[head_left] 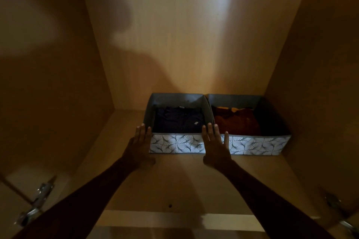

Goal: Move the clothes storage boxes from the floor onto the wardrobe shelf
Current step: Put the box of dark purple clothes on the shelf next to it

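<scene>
Here both palms lie flat with fingers spread, the left hand [140,146] and right hand [214,146] at the front corners of the left storage box [176,144]. Grey with a leaf-patterned front, it holds dark folded clothes [178,120] and sits on the wardrobe shelf [174,180], touching the right storage box [258,145].

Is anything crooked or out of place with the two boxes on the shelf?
Nothing stands out. The left box and right box sit upright side by side on the shelf, fronts roughly aligned, clothes folded inside. Both open hands rest against the left box.
</scene>
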### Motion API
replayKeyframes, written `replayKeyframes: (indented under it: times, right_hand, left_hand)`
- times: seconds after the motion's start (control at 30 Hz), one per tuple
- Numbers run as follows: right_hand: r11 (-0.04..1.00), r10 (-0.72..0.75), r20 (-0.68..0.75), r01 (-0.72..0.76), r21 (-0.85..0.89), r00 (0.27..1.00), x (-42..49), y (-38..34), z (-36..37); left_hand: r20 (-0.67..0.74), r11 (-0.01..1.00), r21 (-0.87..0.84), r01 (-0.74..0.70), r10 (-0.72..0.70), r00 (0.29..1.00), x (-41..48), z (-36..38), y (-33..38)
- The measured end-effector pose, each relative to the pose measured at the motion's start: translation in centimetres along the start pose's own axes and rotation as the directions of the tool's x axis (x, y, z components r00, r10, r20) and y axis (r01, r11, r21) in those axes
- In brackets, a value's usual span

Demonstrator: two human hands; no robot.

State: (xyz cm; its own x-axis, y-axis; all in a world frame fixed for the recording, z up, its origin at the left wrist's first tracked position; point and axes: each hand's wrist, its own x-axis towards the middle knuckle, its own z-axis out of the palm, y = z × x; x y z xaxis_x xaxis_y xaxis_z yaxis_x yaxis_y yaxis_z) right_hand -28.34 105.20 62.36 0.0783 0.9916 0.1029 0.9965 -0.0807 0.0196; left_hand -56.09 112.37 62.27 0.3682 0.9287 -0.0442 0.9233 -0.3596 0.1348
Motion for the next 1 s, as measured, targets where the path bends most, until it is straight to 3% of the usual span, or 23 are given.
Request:
replayKeyframes:
  times: [0.33,0.47,0.6,0.67,0.77,0.87,1.0]
  right_hand:
    - [0.999,-0.010,0.001,0.010,0.035,1.000,0.9,-0.1,0.2]
    - [0.996,-0.014,0.021,0.012,0.084,1.000,0.0,-0.3,0.3]
    - [0.948,-0.012,-0.086,0.039,0.316,0.996,-2.7,-1.5,1.0]
    - [0.913,-0.023,-0.134,0.076,0.402,0.991,-4.4,-2.4,1.6]
    - [0.812,0.013,-0.092,0.043,0.581,0.996,-7.3,-4.3,2.6]
    - [0.584,0.069,0.031,-0.065,0.809,0.997,-10.5,-6.6,3.8]
    - [0.361,0.016,0.100,-0.099,0.927,0.995,-13.8,-9.4,4.6]
  left_hand:
    - [0.010,0.999,-0.022,-0.030,0.030,0.999,0.6,0.3,-1.4]
    - [-0.065,0.975,-0.221,-0.022,0.008,0.998,-0.7,0.3,-1.3]
    - [-0.225,0.871,-0.491,-0.003,-0.123,0.966,-3.9,0.8,0.0]
    - [-0.236,0.808,-0.590,0.008,-0.182,0.955,-5.9,1.3,0.5]
    - [-0.155,0.627,-0.776,0.071,-0.299,0.942,-9.1,2.5,1.0]
    - [-0.081,0.441,-0.892,0.095,-0.364,0.928,-13.5,4.8,1.2]
    - [-0.081,0.363,-0.926,0.108,-0.470,0.879,-19.4,7.4,1.4]
